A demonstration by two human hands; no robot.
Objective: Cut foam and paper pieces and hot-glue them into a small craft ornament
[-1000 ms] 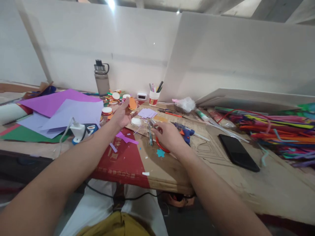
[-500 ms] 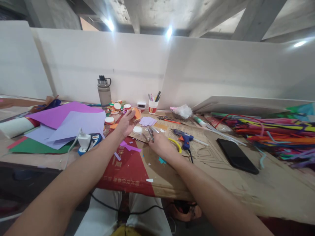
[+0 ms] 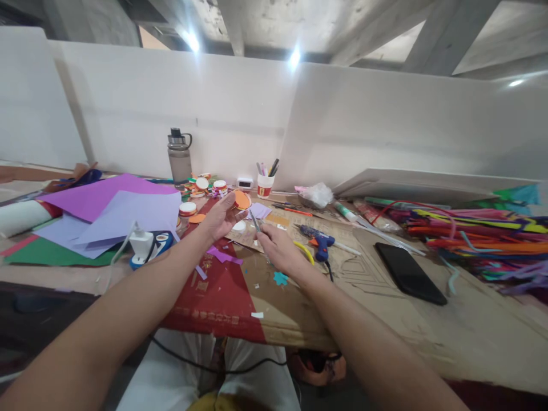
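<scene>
In my left hand (image 3: 222, 218) is an orange paper disc (image 3: 242, 200), pinched upright between thumb and fingers above the table. My right hand (image 3: 274, 244) is closed around a slim grey metal tool (image 3: 253, 219). Its pointed end aims up and left toward the disc, apart from it; my fingers hide the rest, so its exact kind is unclear. Below and between the hands lie a white disc (image 3: 238, 226) and light purple paper squares (image 3: 259, 210). A blue-green paper flower (image 3: 280, 278) rests on the cardboard nearer to me.
A blue glue gun (image 3: 322, 242) lies right of my right hand, near a yellow ring (image 3: 305, 249) and a black phone (image 3: 409, 273). Purple sheets (image 3: 132, 214) and a power strip (image 3: 159, 245) are at left. A bottle (image 3: 179, 157) and pen cup (image 3: 265, 186) stand behind.
My right hand has turned the grey tool's tip up toward the orange disc. The disc has tilted to show more of its face, and my left hand has shifted slightly.
</scene>
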